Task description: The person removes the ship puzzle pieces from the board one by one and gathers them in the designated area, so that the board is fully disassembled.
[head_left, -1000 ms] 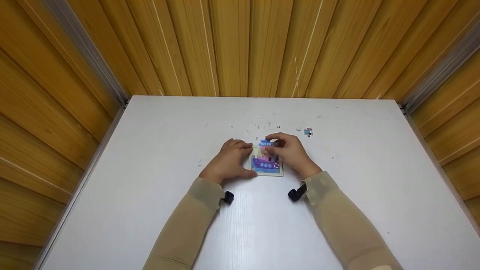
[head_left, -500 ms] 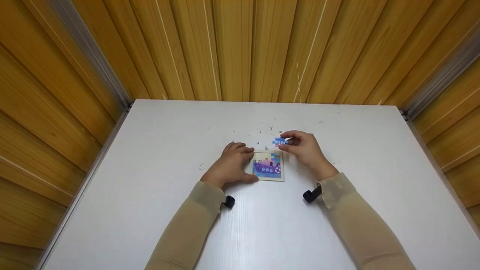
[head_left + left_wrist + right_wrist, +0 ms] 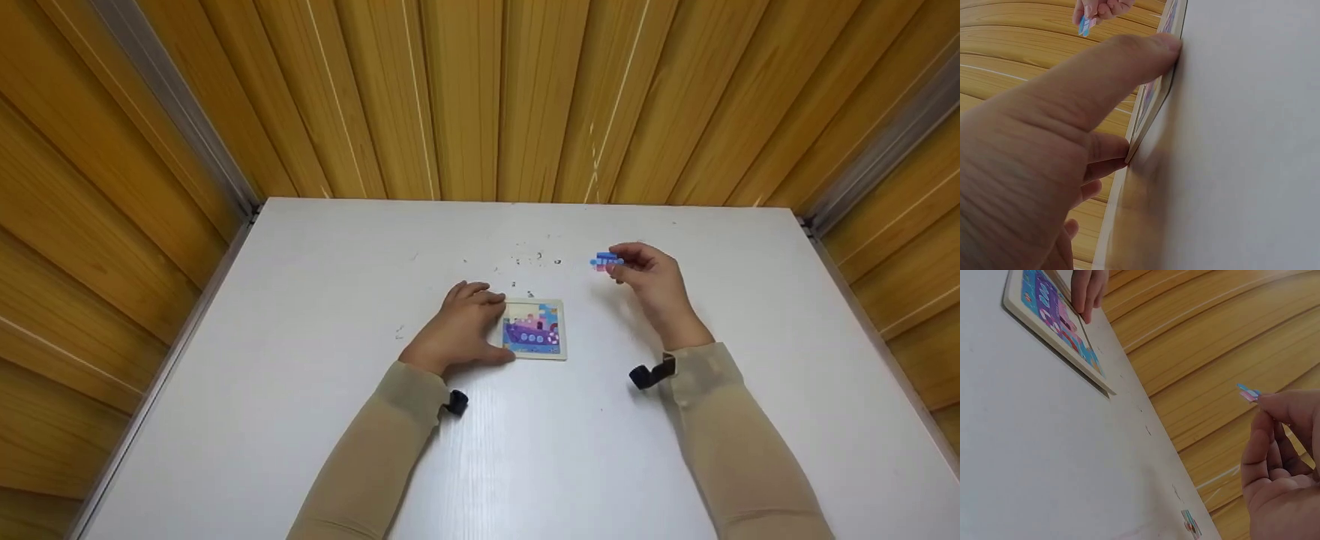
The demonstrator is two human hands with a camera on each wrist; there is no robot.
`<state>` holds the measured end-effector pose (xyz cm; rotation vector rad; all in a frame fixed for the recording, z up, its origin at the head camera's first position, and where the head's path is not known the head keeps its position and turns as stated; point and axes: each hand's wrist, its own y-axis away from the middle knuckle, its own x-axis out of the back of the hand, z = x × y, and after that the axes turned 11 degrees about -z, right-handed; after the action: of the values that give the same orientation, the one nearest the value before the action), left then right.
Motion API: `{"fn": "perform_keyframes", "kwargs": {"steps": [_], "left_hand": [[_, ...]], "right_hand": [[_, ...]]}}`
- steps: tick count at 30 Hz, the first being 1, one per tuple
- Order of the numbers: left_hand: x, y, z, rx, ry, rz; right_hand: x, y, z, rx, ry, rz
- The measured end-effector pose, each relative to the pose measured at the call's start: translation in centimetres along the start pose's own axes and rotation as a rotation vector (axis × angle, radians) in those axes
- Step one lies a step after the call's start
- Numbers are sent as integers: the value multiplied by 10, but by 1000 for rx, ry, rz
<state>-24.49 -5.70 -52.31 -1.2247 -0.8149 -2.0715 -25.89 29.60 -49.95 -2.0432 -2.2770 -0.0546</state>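
Puzzle piece (image 3: 604,259) in right hand (image 3: 660,292), fingertip pinch; puzzle board (image 3: 563,330) in left hand (image 3: 463,330), wide grip

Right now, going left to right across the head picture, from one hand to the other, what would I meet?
Left hand → boat puzzle → small puzzle piece → right hand.

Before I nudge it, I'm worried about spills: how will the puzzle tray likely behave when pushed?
The puzzle tray looks thin and broad, so it would probably slide rather than tip. Its straight edges suggest stiffness. The fitted pieces may shift slightly, as bare space shows beside them.
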Motion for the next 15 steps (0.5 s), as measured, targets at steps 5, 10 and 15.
{"fn": "perform_keyframes", "kwargs": {"steps": [5,10,15], "left_hand": [[0,1,0,7,10,-1],[-1,1,0,6,19,-2],[1,1,-1,-3,12,3]], "right_hand": [[18,-4,6,-45,-111,103],[33,-4,11,-133,-195,180],[41,-4,14,-174,-190,274]]}}
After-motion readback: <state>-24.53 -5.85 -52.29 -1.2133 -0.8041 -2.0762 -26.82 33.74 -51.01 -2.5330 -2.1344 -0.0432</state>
